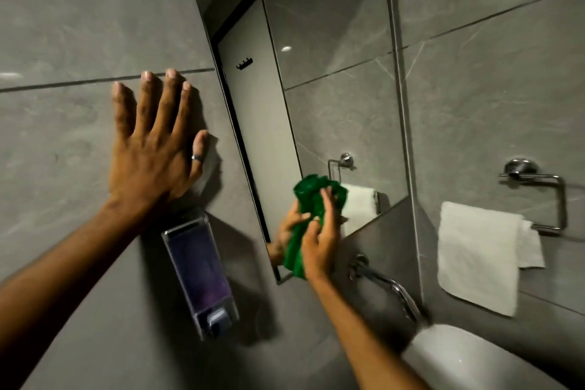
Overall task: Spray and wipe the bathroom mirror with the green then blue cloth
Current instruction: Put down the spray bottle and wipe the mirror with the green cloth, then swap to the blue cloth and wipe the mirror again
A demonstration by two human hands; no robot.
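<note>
A tall mirror [332, 73] with a dark left edge hangs on the grey tiled wall. My right hand [321, 241] presses a crumpled green cloth [308, 215] against the mirror's lower left corner; the hand's reflection shows beside it in the glass. My left hand [152, 149] lies flat on the wall tile to the left of the mirror, fingers spread, holding nothing. No blue cloth or spray bottle is in view.
A wall soap dispenser [201, 275] sits below my left hand. A chrome tap [386, 282] juts out under the mirror above a white basin [474, 358]. A white towel [484, 256] hangs from a chrome holder [538, 193] on the right wall.
</note>
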